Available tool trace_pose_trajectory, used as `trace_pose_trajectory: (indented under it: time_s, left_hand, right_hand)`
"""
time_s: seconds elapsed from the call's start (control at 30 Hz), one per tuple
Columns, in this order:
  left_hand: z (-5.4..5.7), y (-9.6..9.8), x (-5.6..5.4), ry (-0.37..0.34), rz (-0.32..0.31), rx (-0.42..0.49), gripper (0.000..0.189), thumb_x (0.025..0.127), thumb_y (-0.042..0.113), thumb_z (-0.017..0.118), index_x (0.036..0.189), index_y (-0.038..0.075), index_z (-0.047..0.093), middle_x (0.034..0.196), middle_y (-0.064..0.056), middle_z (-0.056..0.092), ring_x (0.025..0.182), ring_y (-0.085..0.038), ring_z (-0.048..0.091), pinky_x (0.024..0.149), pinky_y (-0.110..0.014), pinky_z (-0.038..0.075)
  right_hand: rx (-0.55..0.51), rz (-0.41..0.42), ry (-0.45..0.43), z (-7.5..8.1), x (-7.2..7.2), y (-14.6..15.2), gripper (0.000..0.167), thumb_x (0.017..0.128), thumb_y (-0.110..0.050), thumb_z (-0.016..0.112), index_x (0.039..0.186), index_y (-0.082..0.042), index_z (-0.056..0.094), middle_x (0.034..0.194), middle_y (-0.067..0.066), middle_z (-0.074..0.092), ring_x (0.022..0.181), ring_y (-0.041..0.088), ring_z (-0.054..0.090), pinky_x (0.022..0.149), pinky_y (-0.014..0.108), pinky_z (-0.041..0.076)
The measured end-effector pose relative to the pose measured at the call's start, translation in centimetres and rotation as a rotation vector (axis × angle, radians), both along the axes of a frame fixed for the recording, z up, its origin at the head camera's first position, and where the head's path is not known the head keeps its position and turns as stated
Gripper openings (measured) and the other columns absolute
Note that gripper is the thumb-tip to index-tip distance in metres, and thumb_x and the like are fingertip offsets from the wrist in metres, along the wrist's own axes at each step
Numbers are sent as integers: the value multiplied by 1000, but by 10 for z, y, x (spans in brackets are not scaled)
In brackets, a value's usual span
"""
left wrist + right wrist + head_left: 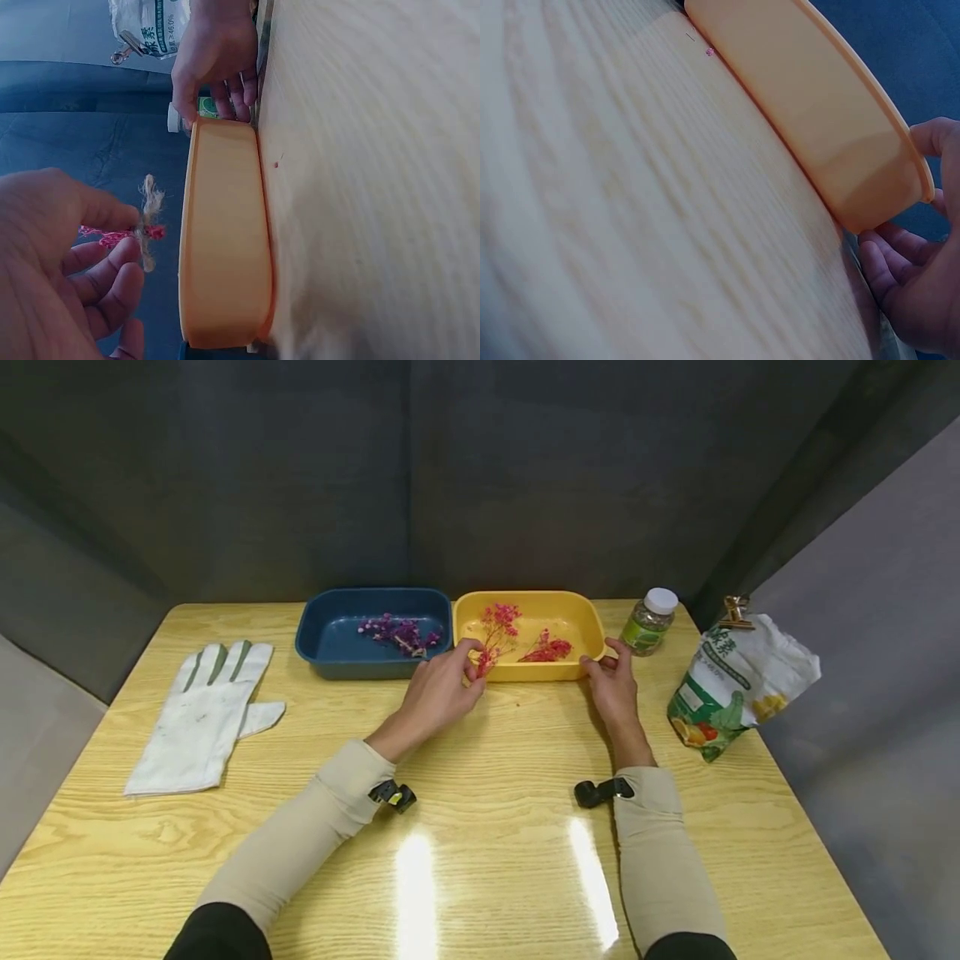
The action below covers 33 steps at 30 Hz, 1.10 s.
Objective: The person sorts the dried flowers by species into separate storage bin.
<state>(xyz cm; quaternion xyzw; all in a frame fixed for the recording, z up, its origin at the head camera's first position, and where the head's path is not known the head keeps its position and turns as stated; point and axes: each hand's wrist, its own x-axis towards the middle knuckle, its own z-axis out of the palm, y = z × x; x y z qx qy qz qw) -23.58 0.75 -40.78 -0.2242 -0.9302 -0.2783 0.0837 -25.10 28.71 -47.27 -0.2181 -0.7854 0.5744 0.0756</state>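
Note:
My left hand [447,687] pinches a small bunch of pink dried flowers [501,625], its stems tied with twine [151,196], above the front left of a yellow plastic tray [536,672]. A second pink dried-flower bunch [548,647] lies inside that tray. At the tray's front right corner my right hand [614,688] holds on, thumb at the rim and other fingers against the outside wall. Next to it on the left stands a dark blue tray [330,668], with a purple dried-flower bunch [402,633] in it.
A lidded jar [647,625] stands just right of the yellow tray. Farther right is a white and green bag [720,685] closed with a gold binder clip [735,612]. White work gloves [198,727] lie on the left of the wooden table [510,860]. Dark curtain hangs behind.

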Motion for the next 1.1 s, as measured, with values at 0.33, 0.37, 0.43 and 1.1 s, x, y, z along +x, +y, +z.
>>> trace_pose_trajectory:
  time_s: [0.33,0.37,0.43,1.1]
  left_hand:
    - [8,14,-28,-14,30,-16,47,89,25,65,133,18,50,85,7,61,69,-14,55,70,-34,43]
    - [8,15,-31,-24,36,-12,47,89,25,65,133,18,50,85,7,61,70,-14,55,71,-35,43]
    - [7,16,-36,-39,52,-5,49,89,25,65,135,18,49,87,6,62,73,-15,56,76,-37,44]
    - [-7,24,-46,5,114,-13,53,91,40,61,138,19,47,113,-2,62,105,-22,55,90,-42,44]
  right_hand:
    - [11,7,-22,1,0,-2,59,95,-41,57,146,-32,30,137,10,48,119,21,51,94,28,43]
    - [14,7,-20,1,0,-2,59,95,-41,57,146,-32,30,137,10,48,119,21,51,94,28,43]
    - [16,9,-15,1,1,-3,59,94,-43,57,146,-31,30,136,10,49,119,20,52,92,26,43]
    - [28,26,-2,-3,1,-1,60,94,-41,59,146,-30,31,135,10,51,120,21,53,94,28,43]
